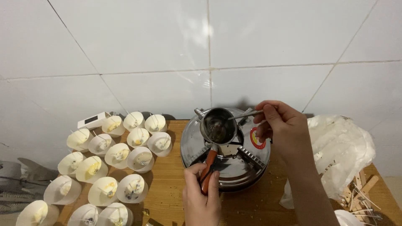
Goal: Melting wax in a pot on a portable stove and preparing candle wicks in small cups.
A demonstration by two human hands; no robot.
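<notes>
A small metal pot [217, 124] sits on a round steel burner [192, 140] at the back of a wooden table [167, 188]. My left hand [202, 196] grips the pot's orange handle [208, 164]. My right hand [281, 129] holds a thin metal spoon [245, 114] whose tip reaches into the pot. The pot holds a dark liquid.
Several white cups [140, 159] with wicks and yellowish wax stand in rows on the table's left. A small white scale [93, 120] sits behind them. A crumpled white plastic bag [343, 150] and wooden sticks [362, 188] lie at the right. White tiled wall behind.
</notes>
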